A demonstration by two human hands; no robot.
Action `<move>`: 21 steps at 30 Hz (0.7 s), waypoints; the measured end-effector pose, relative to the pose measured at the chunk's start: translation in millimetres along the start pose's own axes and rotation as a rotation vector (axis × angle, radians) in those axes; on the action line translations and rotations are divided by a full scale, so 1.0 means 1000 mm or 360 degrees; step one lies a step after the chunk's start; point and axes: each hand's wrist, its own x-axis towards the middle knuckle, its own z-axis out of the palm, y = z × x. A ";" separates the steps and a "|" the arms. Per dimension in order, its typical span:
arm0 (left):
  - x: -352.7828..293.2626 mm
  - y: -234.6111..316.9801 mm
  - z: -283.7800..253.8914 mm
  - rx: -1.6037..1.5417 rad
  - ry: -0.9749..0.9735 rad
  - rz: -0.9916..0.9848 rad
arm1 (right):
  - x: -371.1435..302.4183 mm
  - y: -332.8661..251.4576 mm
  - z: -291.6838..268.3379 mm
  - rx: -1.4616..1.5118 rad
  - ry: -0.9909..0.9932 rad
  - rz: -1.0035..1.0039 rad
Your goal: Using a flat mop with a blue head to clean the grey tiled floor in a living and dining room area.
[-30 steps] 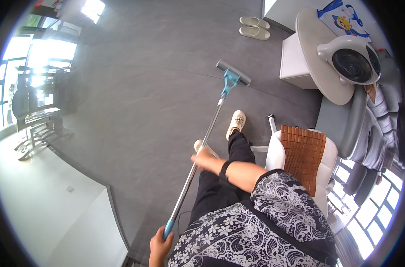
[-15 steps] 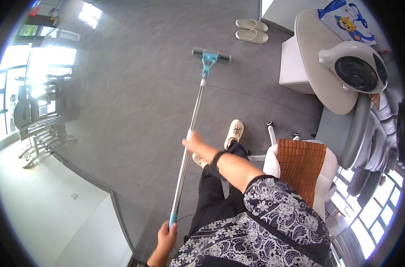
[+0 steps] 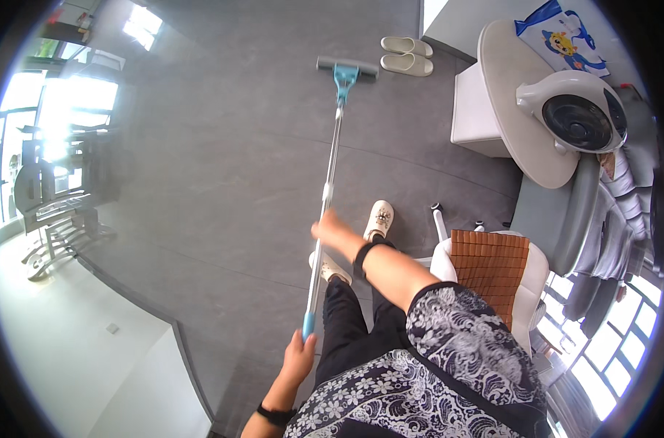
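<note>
So both hands are on a long-handled mop with a silver metal pole (image 3: 333, 157). The left hand (image 3: 298, 355) has its fingers wrapped around the light-blue plastic grip (image 3: 308, 322) at the near end, and the right hand (image 3: 336, 231) sits farther up with its fingers curled around the pole itself, a bit blurry but pretty clearly gripping. From the right fingers the pole runs almost straight out ahead to a teal plastic mop head (image 3: 344, 79) with a grey roller-like strip (image 3: 348, 66) across its far end, out over the smooth grey floor (image 3: 222, 146). Just to the right of that strip, so well ahead of the right fingers, there's a pair of pale cream open-toed slippers (image 3: 406, 65) side by side. Closer in, one cream clog with decorations on top (image 3: 380, 217) is on the person's foot just right of the right fingers, and the other cream clog (image 3: 335, 269) is just below them, right behind the pole. Off to the right of both sets of fingers is a white chair with a brown tiled mat (image 3: 488, 274) over it. Ahead and well to the right of the right fingers, an oval beige tabletop (image 3: 501, 91) carries a rounded white appliance with a dark round panel (image 3: 577, 122), with a white-and-blue cartoon bag (image 3: 563, 45) beyond it.
</note>
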 end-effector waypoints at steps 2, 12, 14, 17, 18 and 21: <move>-0.047 -0.006 -0.033 0.0121 -0.0092 -0.0282 | -0.037 0.024 0.047 -0.0091 -0.0081 -0.0229; -0.195 -0.190 -0.078 -0.0125 0.0198 -0.0418 | -0.158 -0.019 0.112 0.1064 -0.0584 0.0718; -0.160 -0.041 -0.098 0.0484 -0.0069 -0.0436 | -0.136 -0.022 0.088 0.0997 -0.0495 0.0684; -0.133 -0.009 -0.107 0.0571 -0.0065 -0.0289 | -0.110 -0.031 0.078 0.1188 -0.0233 0.0572; -0.119 0.002 -0.110 0.0549 -0.0085 -0.0250 | -0.095 -0.029 0.072 0.1236 -0.0235 0.0526; -0.070 0.020 -0.101 0.0535 -0.0173 -0.0109 | -0.046 -0.010 0.052 0.1171 0.0024 0.0409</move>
